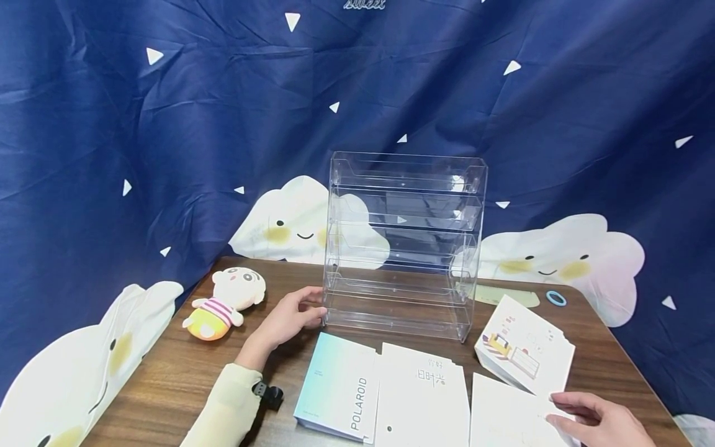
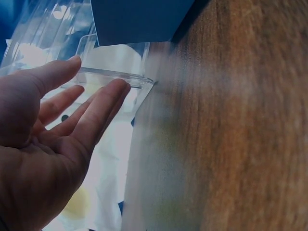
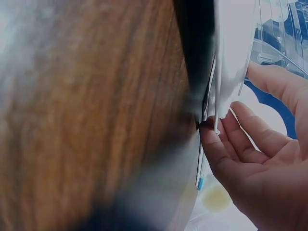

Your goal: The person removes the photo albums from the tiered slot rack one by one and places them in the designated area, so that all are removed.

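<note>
A clear plastic tiered rack stands upright at the middle of the table. My left hand is at its lower left side, fingertips right at the panel; in the left wrist view the fingers of that hand are extended and hold nothing. Before the rack lie a pale blue-and-white album marked POLAROID and a white album with line lettering. At the front right, my right hand grips the right edge of another white album, thumb on one face and fingers at the edge in the right wrist view.
Behind that album a stack of white albums with a printed drawing sits at the right. A plush doll lies at the left. Beyond the rack are a pale green flat piece and a blue ring. A blue curtain hangs behind.
</note>
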The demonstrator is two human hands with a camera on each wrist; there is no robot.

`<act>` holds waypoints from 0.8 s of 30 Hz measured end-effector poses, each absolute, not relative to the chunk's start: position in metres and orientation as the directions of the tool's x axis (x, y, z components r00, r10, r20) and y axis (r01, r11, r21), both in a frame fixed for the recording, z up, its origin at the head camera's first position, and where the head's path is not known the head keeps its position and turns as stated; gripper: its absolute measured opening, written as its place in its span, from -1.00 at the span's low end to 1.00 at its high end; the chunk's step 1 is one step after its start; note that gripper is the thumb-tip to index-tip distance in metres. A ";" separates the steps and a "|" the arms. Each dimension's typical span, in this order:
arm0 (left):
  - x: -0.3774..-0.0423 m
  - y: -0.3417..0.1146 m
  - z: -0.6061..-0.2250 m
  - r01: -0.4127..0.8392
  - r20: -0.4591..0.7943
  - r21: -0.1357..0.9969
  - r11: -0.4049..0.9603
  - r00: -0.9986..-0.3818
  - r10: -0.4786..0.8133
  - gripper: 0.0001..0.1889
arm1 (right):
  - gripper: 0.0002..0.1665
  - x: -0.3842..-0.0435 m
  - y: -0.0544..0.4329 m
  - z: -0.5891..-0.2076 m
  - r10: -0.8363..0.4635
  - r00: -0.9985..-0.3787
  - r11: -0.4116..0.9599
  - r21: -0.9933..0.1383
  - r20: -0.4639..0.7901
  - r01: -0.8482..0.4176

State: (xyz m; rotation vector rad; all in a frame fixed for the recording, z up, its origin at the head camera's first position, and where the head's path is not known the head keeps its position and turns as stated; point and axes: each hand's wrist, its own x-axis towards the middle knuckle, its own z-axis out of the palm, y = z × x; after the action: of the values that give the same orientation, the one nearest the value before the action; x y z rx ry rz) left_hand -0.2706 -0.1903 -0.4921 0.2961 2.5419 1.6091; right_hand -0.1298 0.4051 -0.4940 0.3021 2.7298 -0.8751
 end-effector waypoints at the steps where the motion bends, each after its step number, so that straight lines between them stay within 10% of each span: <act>1: -0.271 -0.191 -0.493 0.104 0.007 0.902 0.418 -0.974 0.227 -0.44 | -0.21 -0.130 0.405 -0.494 0.118 -0.946 0.798 -0.537 -0.303 0.272; 24: -0.272 -0.187 -0.490 0.114 0.011 0.909 0.401 -0.968 0.249 -0.43 | -0.07 -0.125 0.402 -0.486 0.175 -0.934 0.738 -0.587 -0.312 0.334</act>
State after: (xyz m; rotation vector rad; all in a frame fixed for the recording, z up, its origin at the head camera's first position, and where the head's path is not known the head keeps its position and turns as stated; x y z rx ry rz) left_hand -0.2722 -0.1873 -0.4902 0.3284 2.5218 1.6198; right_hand -0.1247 0.4020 -0.4862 0.4020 2.7036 -0.9794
